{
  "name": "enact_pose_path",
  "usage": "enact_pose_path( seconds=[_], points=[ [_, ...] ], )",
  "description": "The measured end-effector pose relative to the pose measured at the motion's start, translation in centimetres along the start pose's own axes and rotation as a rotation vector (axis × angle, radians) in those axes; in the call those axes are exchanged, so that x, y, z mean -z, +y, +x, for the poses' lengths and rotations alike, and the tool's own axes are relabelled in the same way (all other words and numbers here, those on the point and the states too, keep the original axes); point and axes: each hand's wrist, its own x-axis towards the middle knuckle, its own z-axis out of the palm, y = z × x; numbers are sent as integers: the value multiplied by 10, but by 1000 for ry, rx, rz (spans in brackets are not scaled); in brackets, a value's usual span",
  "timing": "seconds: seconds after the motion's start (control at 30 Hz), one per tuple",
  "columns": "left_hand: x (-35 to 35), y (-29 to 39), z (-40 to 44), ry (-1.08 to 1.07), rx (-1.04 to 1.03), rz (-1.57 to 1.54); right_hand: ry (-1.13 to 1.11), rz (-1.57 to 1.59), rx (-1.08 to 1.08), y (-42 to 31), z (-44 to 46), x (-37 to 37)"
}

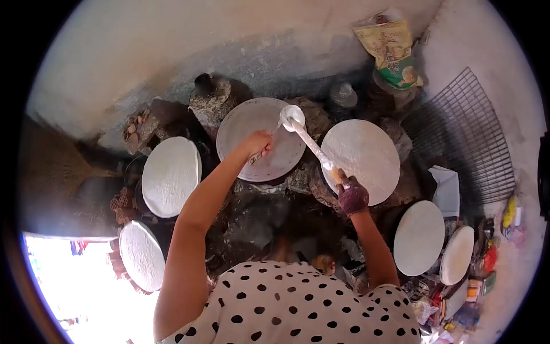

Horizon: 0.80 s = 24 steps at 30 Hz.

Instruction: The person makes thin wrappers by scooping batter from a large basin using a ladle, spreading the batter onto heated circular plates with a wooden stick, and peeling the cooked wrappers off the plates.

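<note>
My right hand (353, 195), in a dark purple fingerless glove, is wrapped round the handle of a long ladle (312, 146). The ladle's white-coated bowl (292, 118) is over the upper right rim of the middle round griddle (234, 123), which has a thin whitish film. Above this griddle my left hand (259, 144) is closed in a fist. A patterned end shows below the fist and a thin, blurred piece reaches toward the ladle bowl; its kind is unclear. Just beyond my right hand lies a white round sheet (361, 160) on another round surface.
More white rounds stand at left (171, 176), lower left (141, 256), right (419, 238) and far right (457, 255). A wire rack (467, 135) leans by the right wall. A yellow-green bag (392, 51) is at the back, near a stump-like block (211, 103). Clutter fills the lower right.
</note>
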Motion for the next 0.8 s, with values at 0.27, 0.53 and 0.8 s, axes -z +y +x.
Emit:
enact_pose_path(
  seconds=[0.27,0.53,0.8],
  points=[
    [20,7,12,122,-217,507,-34,255,-326,-64,-6,-46],
    [84,-19,15,574,-277,1165,-119,392,-532,-126,65,-131],
    [112,-44,-90,960,-550,841,177,518,-368,-153,23,-161]
  ],
)
